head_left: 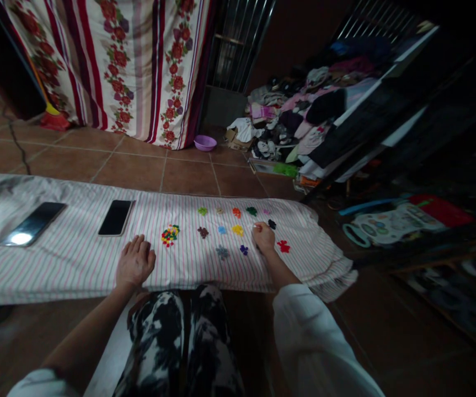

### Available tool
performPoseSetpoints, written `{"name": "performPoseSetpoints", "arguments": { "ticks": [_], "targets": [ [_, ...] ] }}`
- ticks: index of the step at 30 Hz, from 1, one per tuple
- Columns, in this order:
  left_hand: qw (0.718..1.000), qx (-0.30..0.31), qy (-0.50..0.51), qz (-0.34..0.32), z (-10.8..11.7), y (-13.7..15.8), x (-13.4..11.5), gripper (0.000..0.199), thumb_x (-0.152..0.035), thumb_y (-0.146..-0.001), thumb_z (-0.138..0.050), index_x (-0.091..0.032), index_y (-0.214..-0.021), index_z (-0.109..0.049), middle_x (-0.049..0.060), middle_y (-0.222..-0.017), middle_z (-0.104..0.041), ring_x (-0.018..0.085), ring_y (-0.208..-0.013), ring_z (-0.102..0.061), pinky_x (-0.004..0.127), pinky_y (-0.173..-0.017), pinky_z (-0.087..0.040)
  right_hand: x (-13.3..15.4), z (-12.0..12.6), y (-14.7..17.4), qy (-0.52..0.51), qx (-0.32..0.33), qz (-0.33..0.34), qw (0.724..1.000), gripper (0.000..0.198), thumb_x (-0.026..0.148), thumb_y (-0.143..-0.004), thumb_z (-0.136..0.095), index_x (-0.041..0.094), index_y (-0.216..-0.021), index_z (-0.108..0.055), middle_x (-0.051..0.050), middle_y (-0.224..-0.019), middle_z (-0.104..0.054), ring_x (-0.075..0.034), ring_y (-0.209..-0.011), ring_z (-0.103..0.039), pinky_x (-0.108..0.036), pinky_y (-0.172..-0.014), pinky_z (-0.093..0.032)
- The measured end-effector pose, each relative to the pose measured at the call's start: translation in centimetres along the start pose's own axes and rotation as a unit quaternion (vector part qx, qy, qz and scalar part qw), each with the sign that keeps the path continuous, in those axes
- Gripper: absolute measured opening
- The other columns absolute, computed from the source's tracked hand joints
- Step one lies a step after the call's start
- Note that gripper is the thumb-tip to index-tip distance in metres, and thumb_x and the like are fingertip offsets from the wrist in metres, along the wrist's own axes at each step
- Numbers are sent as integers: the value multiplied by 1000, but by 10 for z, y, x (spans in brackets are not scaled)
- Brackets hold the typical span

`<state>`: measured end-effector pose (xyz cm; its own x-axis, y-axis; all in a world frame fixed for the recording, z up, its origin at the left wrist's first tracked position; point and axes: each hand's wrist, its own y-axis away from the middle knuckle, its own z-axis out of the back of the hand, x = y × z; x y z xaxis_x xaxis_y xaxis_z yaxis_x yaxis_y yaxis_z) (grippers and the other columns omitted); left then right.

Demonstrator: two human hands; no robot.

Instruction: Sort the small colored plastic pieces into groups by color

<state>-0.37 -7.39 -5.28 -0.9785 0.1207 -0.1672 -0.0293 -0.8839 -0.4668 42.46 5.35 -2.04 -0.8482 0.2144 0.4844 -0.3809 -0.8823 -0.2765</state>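
My left hand [135, 262] lies flat on the striped cloth [76, 264], holding nothing. Its fingers point towards a mixed pile of small red, yellow and green pieces [170, 235]. Over on the right, the fingertips of my right hand [265, 238] are pinched together just above or on the cloth. Something small and whitish shows at them, too small to name. Around this hand lie small single-colour heaps: yellow pieces [237, 230], black pieces [272, 224], red pieces [283, 246], dark blue pieces [244, 250] and dark green pieces [251, 211].
More heaps are orange [236, 212], light green [202, 210], brown [202, 232], light blue [222, 230] and grey [222, 252]. A phone [116, 218] and a larger shiny dark device [35, 224] lie left. Beyond are a purple basin [205, 143] and piled clothes [295, 116].
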Motion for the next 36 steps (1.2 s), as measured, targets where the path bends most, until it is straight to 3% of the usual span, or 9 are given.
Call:
{"name": "performPoseSetpoints", "arguments": {
  "ticks": [15,26,31,36],
  "targets": [
    [1000,11,-10,3,-1,1,0,27,-31,-90,-42,-15,-101,-60,20,-131,-60,34,-129,-52,49,-105,-41,-13,-6,-12,102,40,6,994,33,13,-83,-47,17,-99,-76,-12,-91,-67,-21,-83,-62,-30,-76,-44],
    [999,-3,-27,-17,-3,0,2,27,-30,-91,-41,-13,-99,-61,21,-128,-62,35,-126,-54,49,-103,-43,-14,-7,-11,71,39,38,996,37,11,-81,-44,16,-102,-74,-10,-96,-67,-20,-90,-60,-27,-82,-44],
    [1000,6,-21,-3,-3,0,2,27,-29,-90,-43,-13,-101,-62,20,-129,-62,34,-128,-52,48,-105,-42,6,-8,-6,11,4,65,998,35,16,-81,-43,15,-99,-74,-11,-95,-66,-21,-89,-59,-30,-83,-45],
    [1000,13,-20,11,-1,0,0,27,-28,-90,-43,-13,-101,-62,19,-130,-62,34,-128,-52,48,-106,-41,55,-24,15,-91,26,138,986,33,21,-82,-45,15,-98,-73,-11,-93,-67,-21,-88,-60,-33,-85,-48]
  ]
}}
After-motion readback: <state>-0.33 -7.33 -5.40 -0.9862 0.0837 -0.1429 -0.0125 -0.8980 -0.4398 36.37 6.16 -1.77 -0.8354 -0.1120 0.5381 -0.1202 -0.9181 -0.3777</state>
